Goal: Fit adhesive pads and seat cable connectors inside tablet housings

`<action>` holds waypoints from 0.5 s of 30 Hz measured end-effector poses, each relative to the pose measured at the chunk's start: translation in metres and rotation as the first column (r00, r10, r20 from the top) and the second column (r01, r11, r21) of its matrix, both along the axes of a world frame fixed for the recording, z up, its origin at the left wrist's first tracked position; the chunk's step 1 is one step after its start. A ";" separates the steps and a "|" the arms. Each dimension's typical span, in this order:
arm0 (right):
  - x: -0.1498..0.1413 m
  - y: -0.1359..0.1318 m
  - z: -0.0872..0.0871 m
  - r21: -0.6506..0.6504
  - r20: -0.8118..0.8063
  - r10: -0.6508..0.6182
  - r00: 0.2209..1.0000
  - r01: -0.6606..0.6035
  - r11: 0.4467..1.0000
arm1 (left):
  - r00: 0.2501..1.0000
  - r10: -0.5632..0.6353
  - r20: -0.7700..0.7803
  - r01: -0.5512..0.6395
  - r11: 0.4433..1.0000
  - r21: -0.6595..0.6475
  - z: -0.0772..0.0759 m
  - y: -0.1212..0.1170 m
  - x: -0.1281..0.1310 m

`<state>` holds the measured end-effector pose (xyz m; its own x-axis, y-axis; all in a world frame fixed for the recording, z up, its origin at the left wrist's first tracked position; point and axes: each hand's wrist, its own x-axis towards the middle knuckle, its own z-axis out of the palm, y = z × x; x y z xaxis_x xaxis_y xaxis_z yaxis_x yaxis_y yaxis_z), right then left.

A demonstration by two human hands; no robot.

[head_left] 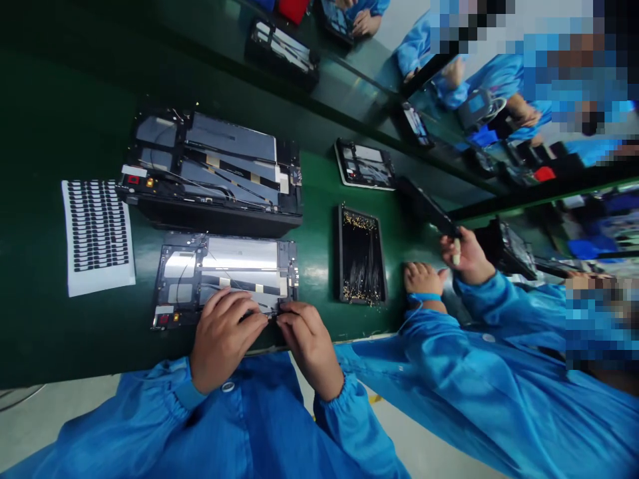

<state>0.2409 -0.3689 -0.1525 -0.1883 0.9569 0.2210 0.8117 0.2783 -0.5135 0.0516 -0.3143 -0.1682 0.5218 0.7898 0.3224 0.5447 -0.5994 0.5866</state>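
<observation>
An opened tablet, its silver inner plates and thin cables showing, lies on the green table right before me. My left hand rests over its lower middle, fingers bent and the tips close together near the front edge. At the tablet's lower right corner, my right hand has thumb and fingers pinched. The fingertips of both hands almost meet there; whatever they hold is too small or hidden to name. Behind this tablet stands a stack of similar opened tablets.
A white sheet of black stickers lies at left. To the right is a black tray of thin black cables with gold ends. Beyond it lies another opened device. A co-worker's hands hold a dark panel at right; a shelf runs behind.
</observation>
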 end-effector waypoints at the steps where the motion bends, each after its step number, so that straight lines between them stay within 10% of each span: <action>1: 0.001 -0.001 -0.001 0.017 -0.018 -0.024 1.000 0.024 1.000 | 1.000 -0.001 -0.002 0.001 1.000 0.006 0.000 0.000 0.001; 15: -0.001 0.000 -0.005 0.029 0.016 -0.037 0.999 0.036 0.999 | 1.000 0.022 -0.018 -0.021 0.998 0.055 0.000 0.002 0.006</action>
<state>0.2400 -0.3688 -0.1579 -0.1571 0.9565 0.2457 0.8301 0.2627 -0.4918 0.0581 -0.3122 -0.1677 0.5110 0.7823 0.3562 0.5685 -0.6184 0.5426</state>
